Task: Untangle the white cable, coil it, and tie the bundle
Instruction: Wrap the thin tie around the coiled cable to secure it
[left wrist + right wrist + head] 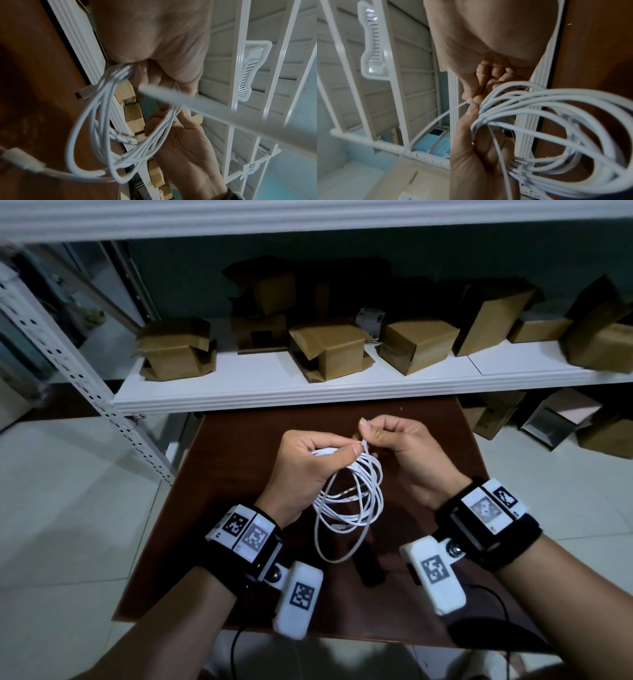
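Dim, shadowy lighting; wide-angle edges bend, and both wrist views are motion-blurred.

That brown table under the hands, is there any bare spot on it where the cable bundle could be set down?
Yes. The brown table shows bare wood left of the left hand and along its far edge below the white shelf. Right of the right hand is bare too. Under the hanging white cable lies a dark object. The shelf is crowded with cardboard boxes.

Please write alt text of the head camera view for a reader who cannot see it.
Two hands hold a coiled white cable above a dark brown table: the left hand grips the top of the loops, the right hand pinches a thin white tie there. Behind, cardboard boxes sit on a white shelf.
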Action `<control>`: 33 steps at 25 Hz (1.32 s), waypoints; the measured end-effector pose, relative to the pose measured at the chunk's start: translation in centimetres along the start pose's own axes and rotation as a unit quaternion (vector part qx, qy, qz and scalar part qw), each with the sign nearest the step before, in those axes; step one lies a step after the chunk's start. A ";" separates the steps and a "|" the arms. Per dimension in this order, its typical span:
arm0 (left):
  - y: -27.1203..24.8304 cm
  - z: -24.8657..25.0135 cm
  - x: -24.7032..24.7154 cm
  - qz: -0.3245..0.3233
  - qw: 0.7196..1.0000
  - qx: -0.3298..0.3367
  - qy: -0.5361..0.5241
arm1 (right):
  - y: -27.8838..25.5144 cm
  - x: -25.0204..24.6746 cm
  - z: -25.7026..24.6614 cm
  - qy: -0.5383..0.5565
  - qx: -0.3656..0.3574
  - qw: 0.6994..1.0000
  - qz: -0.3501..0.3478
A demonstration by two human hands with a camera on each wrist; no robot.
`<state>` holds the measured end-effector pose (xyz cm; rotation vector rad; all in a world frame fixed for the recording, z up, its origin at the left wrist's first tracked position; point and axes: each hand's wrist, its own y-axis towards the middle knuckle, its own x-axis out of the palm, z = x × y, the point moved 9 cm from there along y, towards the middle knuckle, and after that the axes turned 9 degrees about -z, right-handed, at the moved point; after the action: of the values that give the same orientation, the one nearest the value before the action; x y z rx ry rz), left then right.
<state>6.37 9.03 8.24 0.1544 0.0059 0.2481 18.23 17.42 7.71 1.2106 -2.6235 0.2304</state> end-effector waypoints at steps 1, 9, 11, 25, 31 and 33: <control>0.0 0.1 -0.1 -0.001 1.000 0.002 0.000 | 0.0 0.0 -0.3 -0.003 -0.019 1.000 0.010; 0.0 0.3 0.9 -0.030 0.999 0.004 0.026 | 0.2 -4.4 -0.9 0.017 -0.023 0.987 0.160; 0.1 0.4 0.8 -0.031 0.999 0.007 0.028 | 0.1 -5.0 -1.1 0.021 -0.030 0.984 0.175; -0.2 0.5 0.7 -0.057 0.998 -0.007 0.022 | 0.4 -9.0 -0.6 0.048 -0.022 0.968 0.244; -0.2 0.6 0.6 -0.063 0.998 -0.010 0.021 | 0.9 -8.6 0.0 0.062 -0.014 0.971 0.232; -0.2 0.6 0.7 -0.065 0.998 -0.014 0.016 | 0.8 -8.3 0.2 0.069 -0.003 0.972 0.224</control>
<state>7.09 8.89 8.77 0.1212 0.0444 0.1199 22.77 23.88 5.13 0.5582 -2.7320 0.3706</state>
